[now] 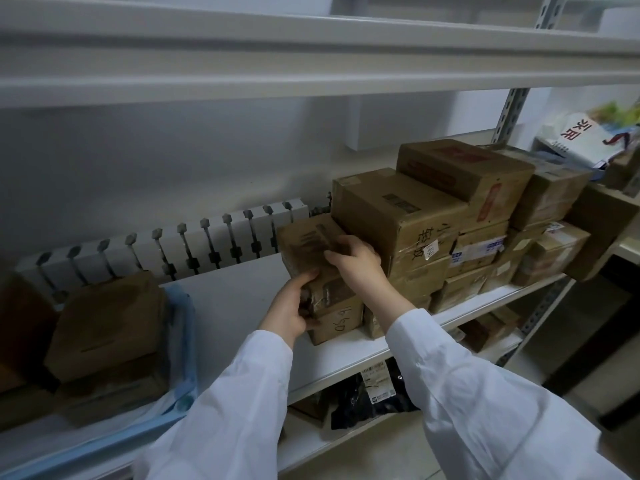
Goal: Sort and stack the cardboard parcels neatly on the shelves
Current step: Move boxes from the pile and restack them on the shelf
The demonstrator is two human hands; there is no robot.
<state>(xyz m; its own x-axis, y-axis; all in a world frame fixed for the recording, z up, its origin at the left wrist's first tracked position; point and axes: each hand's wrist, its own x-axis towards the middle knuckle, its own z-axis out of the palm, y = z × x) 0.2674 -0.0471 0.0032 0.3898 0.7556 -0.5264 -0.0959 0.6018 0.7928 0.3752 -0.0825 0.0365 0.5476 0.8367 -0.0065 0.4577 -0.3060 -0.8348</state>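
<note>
A: Far left, more brown parcels [104,323] are seen waiting in a blue crate [187,341], and a white radiator [194,244] is glimpsed behind the shelf [235,306]. What is being handled?

B: A small parcel [308,247], held over that middle shelf, on or just above a lower box [341,322] marked in pen. Whether the two are touching cannot be told. The left hand [291,306] is curled round the near lower corner, and the right hand [353,259] is clamped over the top right edge. So it is gripped from both sides.

A: And the step?

B: Placing, it is judged. The parcel is being set at the left end of the stack [415,216].

A: How is it lying?

B: Tilted. The labelled broad face is turned up and leftward. The long axis appears to run from the near edge back toward the wall, with the far end raised.

A: What is called for next?

B: The parcel has to be levelled and squared to the lower box. Then it is to be pushed flush against the stack on the right before the grip is let go. Care is needed so the taller neighbour is not nudged.
</note>
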